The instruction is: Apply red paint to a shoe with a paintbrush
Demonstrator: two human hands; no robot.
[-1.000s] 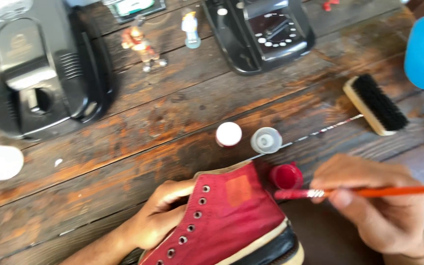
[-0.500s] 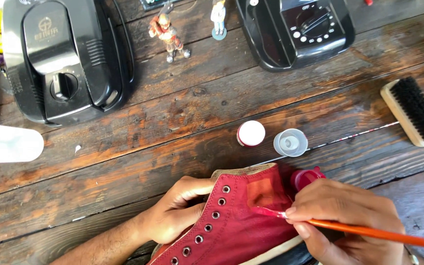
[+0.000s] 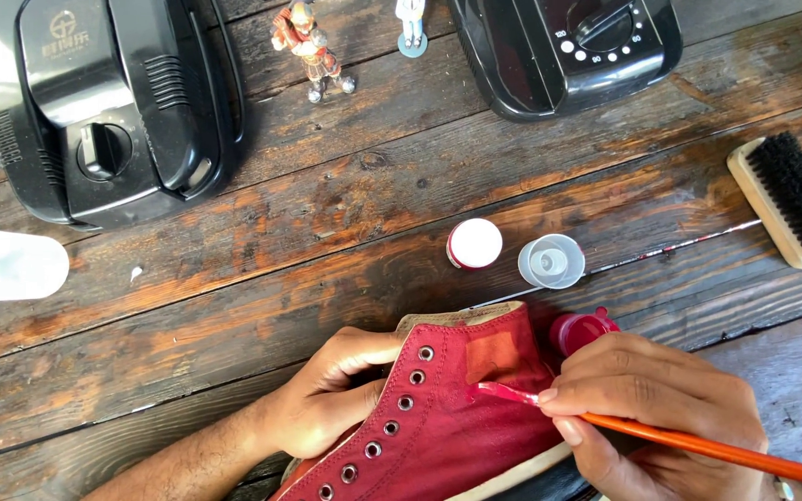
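A red canvas high-top shoe (image 3: 447, 417) with metal eyelets lies on the wooden table (image 3: 345, 241) at the bottom centre. My left hand (image 3: 336, 394) grips its upper edge by the eyelets. My right hand (image 3: 661, 413) holds an orange-handled paintbrush (image 3: 698, 445); its red-loaded tip touches the shoe's side just below a lighter orange-red patch (image 3: 492, 355). A small open pot of red paint (image 3: 582, 329) sits right behind my right hand.
A white-capped small jar (image 3: 473, 243) and a clear lid (image 3: 550, 262) stand behind the shoe. A wooden brush with black bristles (image 3: 786, 199) lies at right. Two black appliances (image 3: 109, 102) (image 3: 573, 46), two small figurines (image 3: 313, 46) and a white object (image 3: 6, 264) sit farther back.
My right hand brought the brush from beside the red paint pot onto the shoe's side. The view shifted, so the table objects appear farther up and to the right.
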